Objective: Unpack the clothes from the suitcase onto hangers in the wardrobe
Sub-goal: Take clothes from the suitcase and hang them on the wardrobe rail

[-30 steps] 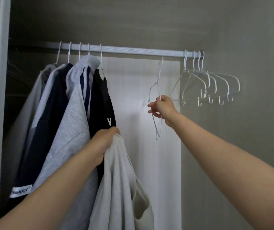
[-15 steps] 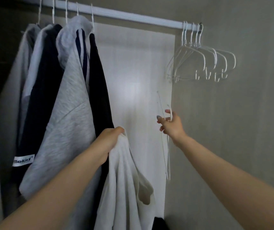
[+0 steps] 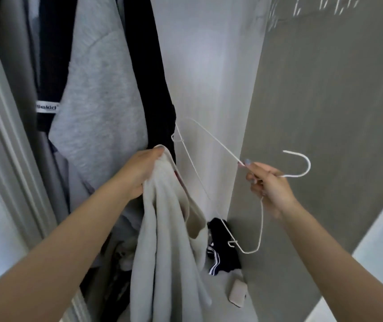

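two hands apart: left hand [image 3: 139,173] grips a pale sweatshirt [image 3: 167,240], right hand [image 3: 269,182] holds a wire hanger [image 3: 309,165], best fed through the neck one shoulder first.

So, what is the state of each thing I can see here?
Left hand: grips cream top.
Right hand: holds hanger.
Hanger: bare, tilted, hook to the right.
Cream top: dangling, not yet on hanger.
Grey top: hanging.
Black top: hanging.
Striped garment: on the floor.

White hanger [image 3: 218,145], cream sweatshirt [image 3: 169,228], heather-grey top [image 3: 102,89], white-striped navy garment [image 3: 220,252]
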A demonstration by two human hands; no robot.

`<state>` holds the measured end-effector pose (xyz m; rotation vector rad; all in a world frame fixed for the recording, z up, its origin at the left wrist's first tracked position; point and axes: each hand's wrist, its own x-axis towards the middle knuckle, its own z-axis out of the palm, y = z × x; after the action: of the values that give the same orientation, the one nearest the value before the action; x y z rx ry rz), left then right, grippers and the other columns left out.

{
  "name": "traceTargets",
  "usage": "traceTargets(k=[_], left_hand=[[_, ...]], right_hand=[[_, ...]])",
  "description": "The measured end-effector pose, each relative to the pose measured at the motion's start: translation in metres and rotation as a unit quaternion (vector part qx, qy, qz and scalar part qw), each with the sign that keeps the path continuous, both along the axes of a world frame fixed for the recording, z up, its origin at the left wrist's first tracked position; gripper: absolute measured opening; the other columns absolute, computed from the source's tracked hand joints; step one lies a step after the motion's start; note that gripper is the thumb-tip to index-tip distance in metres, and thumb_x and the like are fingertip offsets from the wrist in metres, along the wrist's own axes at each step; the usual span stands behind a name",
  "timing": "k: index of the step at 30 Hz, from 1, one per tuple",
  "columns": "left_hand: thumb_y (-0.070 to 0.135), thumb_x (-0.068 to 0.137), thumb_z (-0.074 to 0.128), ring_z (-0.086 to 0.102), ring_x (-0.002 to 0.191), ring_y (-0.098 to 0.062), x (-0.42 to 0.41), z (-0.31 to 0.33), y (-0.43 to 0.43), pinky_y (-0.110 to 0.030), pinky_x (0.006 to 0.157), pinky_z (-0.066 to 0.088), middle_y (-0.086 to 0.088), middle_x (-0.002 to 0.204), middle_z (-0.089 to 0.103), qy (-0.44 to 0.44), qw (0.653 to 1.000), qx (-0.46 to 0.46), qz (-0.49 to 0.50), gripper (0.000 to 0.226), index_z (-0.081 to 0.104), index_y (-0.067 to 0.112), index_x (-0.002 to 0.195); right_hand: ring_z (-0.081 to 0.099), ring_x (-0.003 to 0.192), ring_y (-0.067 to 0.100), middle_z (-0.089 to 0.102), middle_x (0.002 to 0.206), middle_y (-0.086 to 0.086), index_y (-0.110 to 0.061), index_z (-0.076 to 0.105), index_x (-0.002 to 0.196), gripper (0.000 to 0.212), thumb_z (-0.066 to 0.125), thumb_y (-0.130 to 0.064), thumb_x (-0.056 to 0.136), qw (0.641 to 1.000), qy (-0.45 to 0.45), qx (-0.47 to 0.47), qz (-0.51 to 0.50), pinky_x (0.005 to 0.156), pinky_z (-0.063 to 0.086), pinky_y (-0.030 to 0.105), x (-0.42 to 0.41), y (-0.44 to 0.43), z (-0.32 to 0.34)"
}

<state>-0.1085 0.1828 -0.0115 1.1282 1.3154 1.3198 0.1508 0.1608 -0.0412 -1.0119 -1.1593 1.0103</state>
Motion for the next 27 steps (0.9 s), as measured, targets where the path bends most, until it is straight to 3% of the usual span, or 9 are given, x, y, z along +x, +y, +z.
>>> traceTargets(k=[2,4,6,10,12,15,19,24,27], left_hand=[[0.033,0.095,0.055,0.062,0.072,-0.013,0.004,-0.012,-0.018,-0.023,0.058,0.049,-0.004,0.082,0.065,-0.013,1.0,-0.013,0.021,0.019,0.06,0.015,0.095],[0.032,0.094,0.057,0.061,0.07,-0.014,0.009,-0.024,-0.033,-0.023,0.059,0.05,-0.004,0.08,0.065,0.001,0.999,-0.02,0.043,0.019,0.061,0.015,0.086],[0.035,0.094,0.057,0.059,0.068,-0.015,0.01,-0.037,-0.047,-0.022,0.06,0.048,-0.006,0.078,0.063,0.07,0.996,0.014,0.06,0.028,0.061,0.011,0.079],[0.032,0.096,0.053,0.032,0.052,-0.006,0.011,-0.07,-0.071,-0.02,0.047,0.025,-0.007,0.061,0.033,0.258,0.954,0.129,0.083,0.038,0.045,0.011,0.066],[0.033,0.096,0.053,0.026,0.048,-0.004,0.011,-0.087,-0.08,-0.022,0.047,0.022,-0.003,0.058,0.028,0.291,0.942,0.138,0.091,0.043,0.04,0.011,0.062],[0.036,0.096,0.054,0.028,0.046,-0.003,0.017,-0.114,-0.094,-0.022,0.047,0.023,0.003,0.054,0.029,0.325,0.936,0.118,0.066,0.05,0.04,0.006,0.058],[0.031,0.096,0.054,0.028,0.04,-0.005,0.029,-0.139,-0.11,-0.017,0.044,0.022,0.009,0.043,0.028,0.358,0.925,0.127,-0.008,0.05,0.03,0.019,0.055],[0.041,0.095,0.053,0.032,0.044,-0.007,0.032,-0.154,-0.107,-0.02,0.048,0.023,0.007,0.046,0.031,0.429,0.892,0.122,-0.07,0.049,0.034,0.025,0.052],[0.036,0.095,0.055,0.035,0.049,-0.009,0.045,-0.158,-0.105,-0.021,0.05,0.025,0.007,0.052,0.032,0.449,0.87,0.156,-0.128,0.049,0.033,0.021,0.054]], right_hand=[[0.018,0.039,0.005,0.036,0.052,-0.004,-0.016,0.074,0.074,0.015,0.064,-0.018,0.085,0.999,0.019,-0.007,0.029,0.045,0.006,0.023,0.008,-0.02,-0.02],[0.024,0.039,0.003,0.038,0.049,-0.006,-0.018,0.071,0.059,0.029,0.062,-0.01,0.086,0.999,0.016,-0.02,0.036,0.042,0.01,0.019,0.019,-0.037,-0.039],[0.031,0.039,0.0,0.043,0.046,-0.008,-0.019,0.07,0.052,0.038,0.061,-0.004,0.086,0.999,0.003,-0.034,0.029,0.039,0.018,0.013,0.03,-0.052,-0.057],[0.04,0.043,0.001,0.05,0.046,-0.007,-0.018,0.073,0.055,0.032,0.064,-0.003,0.083,0.997,-0.019,-0.056,0.045,0.042,0.025,0.01,0.05,-0.072,-0.087],[0.041,0.05,0.008,0.048,0.05,0.0,-0.01,0.071,0.062,0.021,0.067,-0.006,0.082,0.994,-0.043,-0.063,0.077,0.046,0.03,0.01,0.053,-0.077,-0.099],[0.046,0.066,0.02,0.056,0.069,0.013,-0.002,0.073,0.076,0.009,0.071,-0.009,0.081,0.985,-0.102,-0.073,0.115,0.063,0.039,0.021,0.05,-0.083,-0.119],[0.041,0.053,0.012,0.051,0.057,0.007,0.007,0.071,0.084,0.015,0.072,-0.007,0.081,0.976,-0.146,-0.076,0.14,0.049,0.034,0.014,0.045,-0.089,-0.134],[0.044,0.044,0.003,0.054,0.046,-0.008,-0.009,0.072,0.075,0.006,0.073,-0.007,0.08,0.965,-0.189,-0.076,0.164,0.051,0.037,0.015,0.035,-0.086,-0.14],[0.056,0.053,0.0,0.065,0.054,-0.01,-0.016,0.074,0.079,0.012,0.074,-0.005,0.079,0.958,-0.189,-0.093,0.197,0.059,0.045,0.015,0.016,-0.089,-0.146]])
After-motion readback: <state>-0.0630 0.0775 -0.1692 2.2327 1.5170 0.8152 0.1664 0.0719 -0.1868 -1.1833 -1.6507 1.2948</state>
